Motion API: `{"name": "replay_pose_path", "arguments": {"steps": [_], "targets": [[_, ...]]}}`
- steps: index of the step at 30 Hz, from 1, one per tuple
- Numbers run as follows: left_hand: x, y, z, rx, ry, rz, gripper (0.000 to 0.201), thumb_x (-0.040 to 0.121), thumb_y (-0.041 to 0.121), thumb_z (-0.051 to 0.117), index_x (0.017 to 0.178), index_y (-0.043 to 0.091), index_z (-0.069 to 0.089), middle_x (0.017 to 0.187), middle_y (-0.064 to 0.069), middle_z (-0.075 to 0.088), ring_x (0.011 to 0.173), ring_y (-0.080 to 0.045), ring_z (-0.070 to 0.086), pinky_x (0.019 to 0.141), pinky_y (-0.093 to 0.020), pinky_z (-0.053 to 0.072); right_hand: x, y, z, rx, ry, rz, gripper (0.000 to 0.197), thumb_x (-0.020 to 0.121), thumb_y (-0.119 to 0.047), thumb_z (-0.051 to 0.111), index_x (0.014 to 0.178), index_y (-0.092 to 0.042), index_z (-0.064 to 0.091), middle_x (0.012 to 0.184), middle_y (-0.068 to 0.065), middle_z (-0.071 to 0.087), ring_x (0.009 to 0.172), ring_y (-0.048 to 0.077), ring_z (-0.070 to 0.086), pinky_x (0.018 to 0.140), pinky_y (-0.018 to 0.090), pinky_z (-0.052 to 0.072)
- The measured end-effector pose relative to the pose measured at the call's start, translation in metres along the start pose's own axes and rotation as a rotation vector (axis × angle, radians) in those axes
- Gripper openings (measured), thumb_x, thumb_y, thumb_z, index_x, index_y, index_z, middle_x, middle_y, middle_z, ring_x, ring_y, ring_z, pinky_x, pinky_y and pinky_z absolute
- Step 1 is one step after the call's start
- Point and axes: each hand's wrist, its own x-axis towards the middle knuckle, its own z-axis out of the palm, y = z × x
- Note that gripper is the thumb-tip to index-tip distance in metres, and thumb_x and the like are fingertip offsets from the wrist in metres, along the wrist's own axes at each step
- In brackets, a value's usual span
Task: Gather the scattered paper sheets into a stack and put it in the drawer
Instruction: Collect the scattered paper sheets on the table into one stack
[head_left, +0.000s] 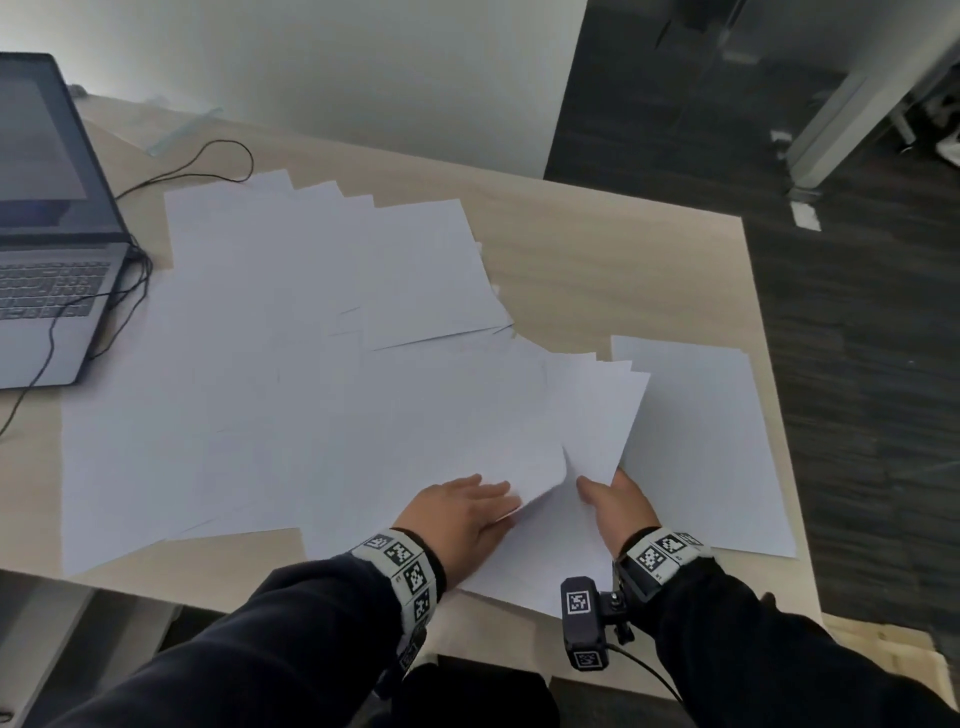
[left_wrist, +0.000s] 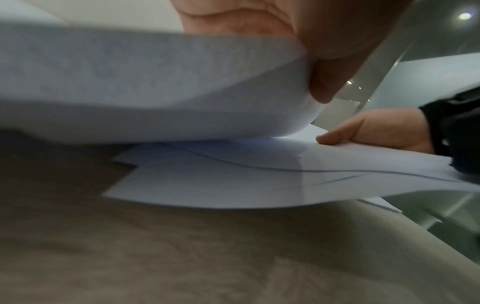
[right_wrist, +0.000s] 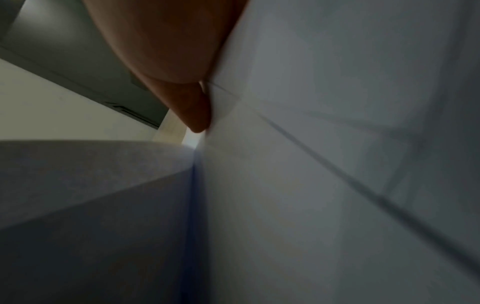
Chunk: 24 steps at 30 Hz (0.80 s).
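Note:
Several white paper sheets (head_left: 260, 338) lie spread and overlapping across the wooden desk (head_left: 597, 260). Near the front edge my left hand (head_left: 467, 512) pinches the corner of one sheet (head_left: 519, 452), which curls upward; in the left wrist view the thumb (left_wrist: 337, 51) sits under that curled sheet (left_wrist: 155, 82). My right hand (head_left: 615, 501) grips a fanned bunch of sheets (head_left: 597, 410) by its near corner, thumb on top. The left wrist view also shows the right hand (left_wrist: 376, 131) on those sheets (left_wrist: 233, 181). One sheet (head_left: 701, 441) lies alone at the desk's right edge. No drawer is in view.
An open grey laptop (head_left: 47, 234) stands at the far left of the desk, with black cables (head_left: 208, 166) trailing beside it. The desk's right edge borders dark carpet (head_left: 857, 312). A white wall runs behind the desk.

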Motion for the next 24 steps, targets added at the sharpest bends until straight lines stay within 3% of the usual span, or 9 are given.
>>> {"name": "replay_pose_path", "arguments": {"steps": [2,4,7,10,13,16,18,21,24], "targets": [[0.005,0.011,0.007,0.014,0.031,0.048,0.033,0.094,0.042,0.041,0.118,0.033,0.062,0.121,0.013,0.068,0.106,-0.029,0.069,0.083,-0.039,0.059,-0.001,0.001,-0.009,0.0,-0.002,0.003,0.021,0.099,-0.017,0.048,0.116,-0.019,0.058,0.103,-0.003,0.065,0.09,0.015,0.059,0.069,0.023,0.042],[0.013,0.021,0.013,0.018,0.059,0.087,0.026,0.094,0.04,0.042,0.115,0.035,0.056,0.115,0.015,0.068,0.1,-0.027,0.07,0.077,-0.037,0.06,0.001,0.002,-0.019,-0.035,0.012,0.042,0.034,0.102,-0.031,0.044,0.126,-0.011,0.056,0.124,0.012,0.062,0.109,0.028,0.059,0.08,0.028,0.043],[0.026,0.037,0.017,0.006,0.003,0.084,0.028,0.096,0.042,0.038,0.117,0.036,0.054,0.12,0.015,0.063,0.107,-0.028,0.067,0.082,-0.042,0.059,0.013,0.005,-0.031,-0.077,-0.037,0.133,0.059,0.101,-0.05,0.029,0.142,-0.01,0.043,0.147,0.011,0.045,0.136,0.027,0.041,0.103,0.03,0.032],[0.037,0.05,0.028,0.015,-0.11,0.081,0.042,0.096,0.05,0.032,0.126,0.036,0.057,0.135,0.013,0.059,0.124,-0.029,0.058,0.096,-0.045,0.052,0.023,0.011,-0.041,0.06,-0.07,0.219,0.072,0.087,-0.071,0.036,0.133,-0.018,0.055,0.137,0.004,0.057,0.126,0.025,0.052,0.112,0.04,0.034],[0.043,0.056,0.044,0.026,-0.202,0.105,0.04,0.096,0.05,0.039,0.126,0.033,0.06,0.132,0.007,0.063,0.117,-0.028,0.063,0.09,-0.045,0.056,0.024,0.018,-0.052,0.306,-0.156,0.243,0.039,0.092,-0.043,0.057,0.113,-0.012,0.067,0.111,0.014,0.072,0.104,0.033,0.067,0.1,0.05,0.047],[0.045,0.062,0.05,0.031,-0.208,0.086,0.066,0.088,0.075,0.026,0.141,0.041,0.047,0.15,0.012,0.045,0.139,-0.019,0.043,0.114,-0.039,0.036,0.026,0.026,-0.061,0.222,-0.21,0.182,0.022,0.085,-0.01,0.064,0.106,-0.005,0.068,0.105,0.022,0.072,0.098,0.039,0.068,0.096,0.058,0.048],[0.039,0.064,0.046,0.037,-0.276,0.0,0.086,0.076,0.088,0.011,0.15,0.046,0.025,0.159,0.019,0.023,0.149,-0.008,0.017,0.12,-0.037,0.019,0.03,0.03,-0.067,0.112,-0.228,0.14,0.02,0.086,-0.002,0.062,0.105,-0.005,0.069,0.102,0.019,0.073,0.099,0.039,0.068,0.096,0.057,0.048],[0.034,0.055,0.039,0.107,-0.133,-0.22,0.088,0.076,0.087,0.011,0.153,0.044,0.013,0.162,0.02,0.002,0.15,-0.006,-0.003,0.121,-0.043,0.013,0.037,0.031,-0.076,-0.021,-0.226,0.117,0.014,0.088,-0.001,0.063,0.1,-0.003,0.069,0.101,0.017,0.072,0.095,0.036,0.068,0.095,0.049,0.051],[0.034,0.031,0.034,0.145,0.025,-0.721,0.083,0.088,0.074,0.033,0.154,0.039,-0.003,0.163,0.005,-0.017,0.151,-0.019,-0.013,0.121,-0.047,0.009,0.044,0.03,-0.084,-0.038,-0.233,0.113,0.007,0.088,-0.001,0.063,0.093,-0.003,0.068,0.095,0.017,0.071,0.087,0.033,0.067,0.086,0.042,0.054]]}}
